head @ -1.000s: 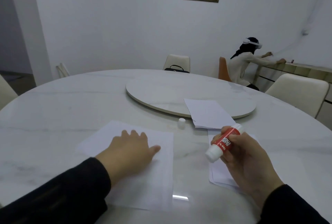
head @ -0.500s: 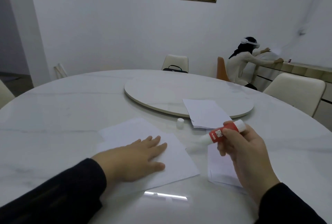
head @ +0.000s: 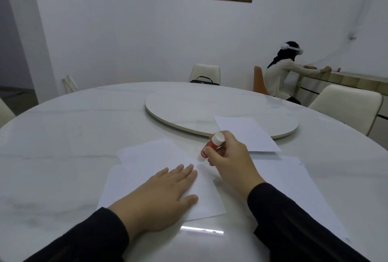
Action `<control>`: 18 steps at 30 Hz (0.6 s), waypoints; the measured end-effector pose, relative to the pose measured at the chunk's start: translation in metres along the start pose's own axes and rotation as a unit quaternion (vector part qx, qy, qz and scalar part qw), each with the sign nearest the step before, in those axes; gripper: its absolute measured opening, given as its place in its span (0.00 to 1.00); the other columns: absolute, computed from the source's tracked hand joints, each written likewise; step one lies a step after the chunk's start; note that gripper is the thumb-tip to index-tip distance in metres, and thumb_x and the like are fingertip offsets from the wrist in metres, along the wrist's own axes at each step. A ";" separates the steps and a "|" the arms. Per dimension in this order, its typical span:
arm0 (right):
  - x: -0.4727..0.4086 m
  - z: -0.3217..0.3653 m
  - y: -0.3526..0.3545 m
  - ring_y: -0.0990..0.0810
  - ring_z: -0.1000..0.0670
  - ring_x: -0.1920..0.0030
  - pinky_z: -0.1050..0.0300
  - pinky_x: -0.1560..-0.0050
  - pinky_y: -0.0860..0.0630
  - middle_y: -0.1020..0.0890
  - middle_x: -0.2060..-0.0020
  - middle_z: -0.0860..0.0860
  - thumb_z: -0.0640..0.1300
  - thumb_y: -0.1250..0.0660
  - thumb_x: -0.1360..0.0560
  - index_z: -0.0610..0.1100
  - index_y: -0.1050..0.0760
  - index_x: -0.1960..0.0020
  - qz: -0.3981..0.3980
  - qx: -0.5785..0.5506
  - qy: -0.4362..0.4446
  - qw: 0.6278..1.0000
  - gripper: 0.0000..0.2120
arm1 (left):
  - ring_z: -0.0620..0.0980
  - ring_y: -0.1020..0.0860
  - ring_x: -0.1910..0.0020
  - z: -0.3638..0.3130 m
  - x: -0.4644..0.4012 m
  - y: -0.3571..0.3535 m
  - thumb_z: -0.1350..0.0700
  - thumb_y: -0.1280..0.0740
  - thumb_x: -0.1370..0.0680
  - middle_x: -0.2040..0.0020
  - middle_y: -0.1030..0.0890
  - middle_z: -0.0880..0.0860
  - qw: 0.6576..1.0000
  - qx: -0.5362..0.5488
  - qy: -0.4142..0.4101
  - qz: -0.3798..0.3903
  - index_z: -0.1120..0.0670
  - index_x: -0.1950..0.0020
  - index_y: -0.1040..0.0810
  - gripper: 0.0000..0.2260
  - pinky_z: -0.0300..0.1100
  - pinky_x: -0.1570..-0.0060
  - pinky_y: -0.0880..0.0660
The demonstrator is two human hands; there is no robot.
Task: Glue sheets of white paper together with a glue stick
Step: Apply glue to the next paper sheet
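Since half a second ago the right hand (head: 228, 156) has swung the glue stick over from beside the side papers and turned it tip-down onto the sheet under the left hand (head: 165, 196), whose sheet has also shifted and rotated slightly.

Largest first: the round white marble tabletop (head: 63, 135) carries a raised round white turntable (head: 189, 106). On the tabletop nearest the camera lie two overlapping white paper sheets (head: 147, 156), the top one pinned by the flat left hand, fingers spread and holding nothing. To the right sits a loose stack of white paper (head: 294, 180), count unclear, and a second small white pile (head: 247, 133) lapping onto the turntable. One red-and-white glue stick (head: 211, 146) is clamped in the right grip, fingers wrapped round its barrel, its lower end at or touching the top sheet's far edge. I cannot see its cap.

Risks, as I judge them: the top sheet may skid or wrinkle if the stick drags harder than the left palm holds, and glue could run off the edge onto the marble.
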State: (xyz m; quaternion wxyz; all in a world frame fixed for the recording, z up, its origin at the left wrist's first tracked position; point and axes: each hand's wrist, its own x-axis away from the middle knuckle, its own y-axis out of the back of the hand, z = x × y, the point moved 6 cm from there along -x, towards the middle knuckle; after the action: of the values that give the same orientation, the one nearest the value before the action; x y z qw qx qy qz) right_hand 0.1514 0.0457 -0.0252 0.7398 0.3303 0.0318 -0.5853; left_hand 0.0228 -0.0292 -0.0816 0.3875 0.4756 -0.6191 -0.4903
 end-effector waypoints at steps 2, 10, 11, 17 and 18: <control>-0.002 -0.002 -0.006 0.21 0.54 0.63 0.59 0.60 0.24 0.18 0.63 0.52 0.44 0.35 0.25 0.48 0.28 0.52 0.029 0.033 0.006 0.999 0.03 | 0.37 0.61 0.26 0.000 0.000 0.000 0.41 0.53 0.21 0.23 0.60 0.40 1.000 0.002 0.005 0.007 0.43 0.24 0.59 0.27 0.36 0.30 0.64; 0.006 0.005 0.004 0.28 0.63 0.70 0.69 0.68 0.30 0.23 0.67 0.56 0.45 0.34 0.27 0.46 0.28 0.53 0.078 0.083 0.016 0.993 0.05 | 0.37 0.60 0.26 0.002 -0.003 0.001 0.40 0.52 0.21 0.23 0.59 0.40 1.000 0.007 0.011 0.018 0.43 0.24 0.59 0.28 0.35 0.32 0.64; 0.010 0.009 0.006 0.28 0.62 0.70 0.70 0.68 0.31 0.24 0.67 0.55 0.45 0.34 0.28 0.46 0.27 0.54 0.083 0.085 0.020 0.993 0.05 | 0.37 0.60 0.26 0.002 -0.003 0.001 0.40 0.52 0.21 0.23 0.59 0.40 1.000 0.008 0.012 0.019 0.43 0.24 0.59 0.28 0.35 0.32 0.64; 0.050 0.025 0.016 0.29 0.60 0.70 0.68 0.67 0.30 0.24 0.70 0.57 0.49 0.35 0.33 0.52 0.29 0.60 0.127 0.072 0.040 0.989 0.04 | 0.38 0.60 0.25 0.000 -0.002 0.003 0.41 0.52 0.20 0.23 0.59 0.41 1.000 0.004 0.010 0.020 0.44 0.24 0.59 0.27 0.35 0.32 0.64; 0.056 0.024 0.019 0.29 0.59 0.70 0.68 0.67 0.30 0.24 0.70 0.57 0.50 0.35 0.33 0.53 0.29 0.59 0.134 0.064 0.036 0.988 0.04 | 0.39 0.60 0.25 -0.001 -0.002 0.003 0.41 0.52 0.20 0.23 0.59 0.42 1.000 0.003 0.011 0.021 0.44 0.24 0.59 0.27 0.35 0.33 0.64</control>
State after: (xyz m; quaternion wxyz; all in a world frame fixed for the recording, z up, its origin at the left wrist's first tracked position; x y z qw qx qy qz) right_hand 0.1774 -0.0128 -0.0222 0.7870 0.3992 -0.0236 -0.4698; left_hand 0.0234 -0.0272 -0.0786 0.4026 0.4690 -0.6265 -0.4748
